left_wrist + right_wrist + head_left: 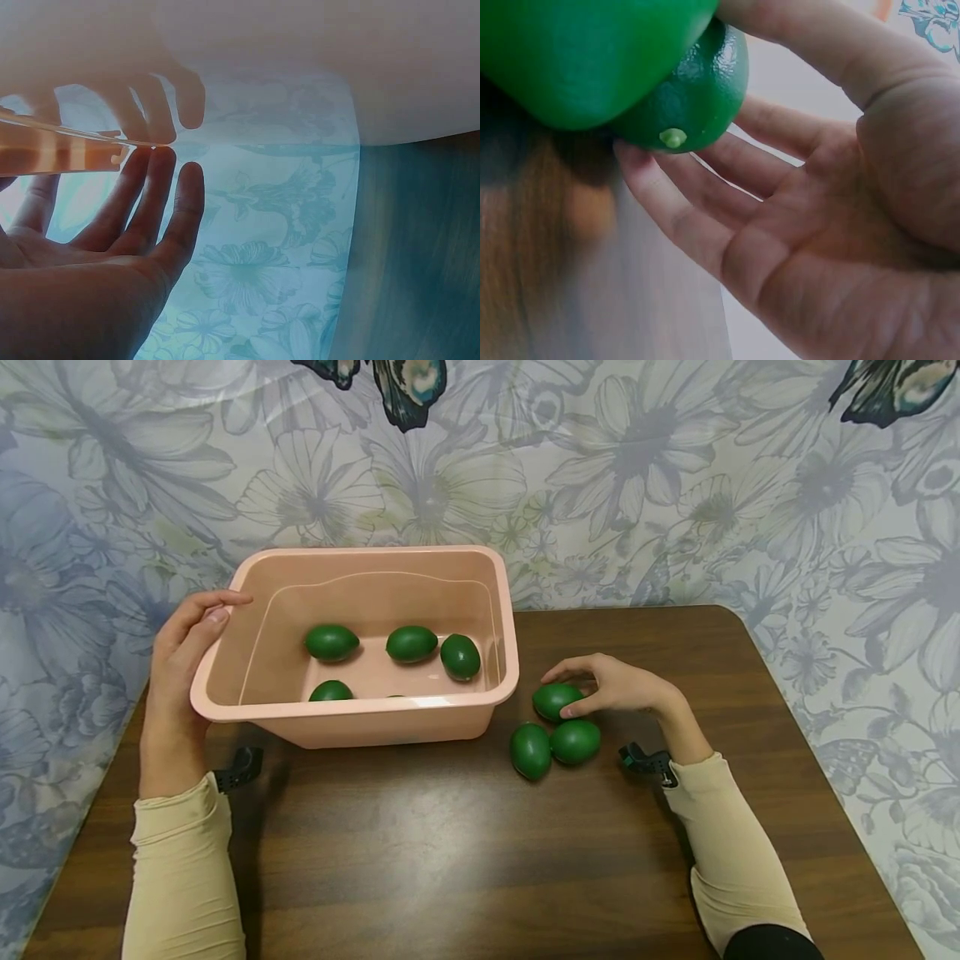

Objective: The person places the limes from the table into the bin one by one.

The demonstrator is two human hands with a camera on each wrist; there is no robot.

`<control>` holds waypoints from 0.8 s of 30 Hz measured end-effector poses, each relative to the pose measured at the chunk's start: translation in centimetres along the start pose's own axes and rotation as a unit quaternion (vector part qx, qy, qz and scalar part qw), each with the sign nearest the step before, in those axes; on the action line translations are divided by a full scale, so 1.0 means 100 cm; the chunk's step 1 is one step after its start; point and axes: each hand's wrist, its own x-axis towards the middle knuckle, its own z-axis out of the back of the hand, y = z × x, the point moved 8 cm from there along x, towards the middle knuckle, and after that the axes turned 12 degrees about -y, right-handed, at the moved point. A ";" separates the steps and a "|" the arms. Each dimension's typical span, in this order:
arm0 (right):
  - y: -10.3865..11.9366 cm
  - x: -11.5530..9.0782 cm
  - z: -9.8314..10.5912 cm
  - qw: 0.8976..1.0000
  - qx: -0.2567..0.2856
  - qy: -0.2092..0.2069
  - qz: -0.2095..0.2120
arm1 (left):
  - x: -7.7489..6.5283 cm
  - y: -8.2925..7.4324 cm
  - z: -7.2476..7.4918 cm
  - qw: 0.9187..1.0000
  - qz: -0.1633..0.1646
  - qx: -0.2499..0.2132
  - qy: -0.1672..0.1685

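A pale pink plastic tub [390, 727] stands at the left of the table, with several green limes [412, 644] inside. My left hand [180, 672] holds the tub's left end at the rim; in the left wrist view its fingers [187, 195] lie against the tub's side. To the right of the tub, my right hand [618, 685] has its thumb and fingers around a lime [557, 701]. Two more limes, one on the left [531, 751] and one on the right [575, 742], lie close in front of it. The right wrist view shows the held lime [690, 97] partly behind a nearer lime [585, 52].
The brown wooden table [420, 860] reaches toward the bottom of the head view. Behind it hangs a flower-patterned cloth [637, 485]. Dark straps with small devices are on the left wrist [242, 768] and the right wrist [647, 762].
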 end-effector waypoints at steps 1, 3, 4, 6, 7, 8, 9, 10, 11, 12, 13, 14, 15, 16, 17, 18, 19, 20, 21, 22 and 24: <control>0.000 0.000 0.000 1.000 -0.002 -0.001 -0.002 | 0.000 0.000 0.000 1.000 0.001 -0.002 -0.001; 0.001 0.000 0.000 1.000 -0.004 -0.001 -0.002 | 0.000 0.000 0.001 1.000 0.000 -0.002 -0.003; 0.000 0.000 0.000 1.000 -0.005 -0.001 -0.002 | 0.000 0.000 0.001 1.000 -0.001 -0.001 -0.003; 0.000 0.001 0.001 1.000 -0.009 -0.003 0.000 | 0.000 0.000 0.002 1.000 0.000 -0.001 -0.004; 0.000 0.001 0.001 1.000 -0.010 -0.005 0.002 | 0.000 0.000 0.002 1.000 0.001 -0.001 -0.003; -0.001 0.001 0.002 1.000 -0.011 -0.006 0.002 | -0.001 0.000 0.002 1.000 0.000 0.001 -0.003; -0.001 0.001 0.003 1.000 -0.012 -0.008 0.002 | -0.001 0.000 0.002 1.000 0.001 0.001 -0.003; -0.002 0.000 0.004 1.000 -0.013 -0.010 0.004 | -0.001 0.000 0.002 1.000 0.002 0.001 -0.002; -0.002 0.000 0.004 1.000 -0.013 -0.012 0.003 | -0.001 0.000 0.002 1.000 0.003 0.001 -0.002; -0.002 0.000 0.005 1.000 -0.012 -0.014 0.002 | -0.001 0.000 0.002 1.000 0.003 0.001 -0.001; -0.003 -0.001 0.006 1.000 -0.010 -0.016 0.002 | -0.001 0.000 0.002 1.000 0.004 0.001 -0.001; -0.004 0.000 0.007 1.000 -0.010 -0.021 0.001 | -0.001 0.000 0.002 1.000 0.005 0.001 -0.001; -0.004 0.000 0.009 1.000 -0.008 -0.026 0.003 | -0.001 0.000 0.002 1.000 0.005 0.001 -0.001; -0.004 0.000 0.011 0.999 -0.008 -0.034 0.006 | -0.001 0.000 0.002 1.000 0.005 0.001 -0.001; -0.003 -0.001 0.014 0.999 -0.008 -0.046 0.006 | -0.001 0.000 0.002 1.000 0.005 0.002 -0.001; -0.003 -0.001 0.017 0.998 -0.007 -0.058 0.007 | 0.000 0.000 0.002 1.000 0.005 0.002 -0.001; -0.002 -0.002 0.021 0.997 -0.006 -0.072 0.009 | 0.000 0.000 0.002 1.000 0.005 0.003 0.000; -0.002 -0.002 0.025 0.996 -0.005 -0.087 0.010 | 0.000 0.000 0.002 1.000 0.004 0.005 -0.001; -0.001 -0.003 0.029 0.995 0.004 -0.101 0.010 | 0.000 0.000 0.002 1.000 0.004 0.005 -0.001; 0.000 -0.005 0.033 0.993 0.012 -0.116 0.009 | 0.000 0.000 0.002 1.000 0.004 0.005 -0.001; 0.002 -0.008 0.042 0.990 0.033 -0.140 0.009 | -0.001 0.000 0.002 1.000 0.004 0.004 -0.001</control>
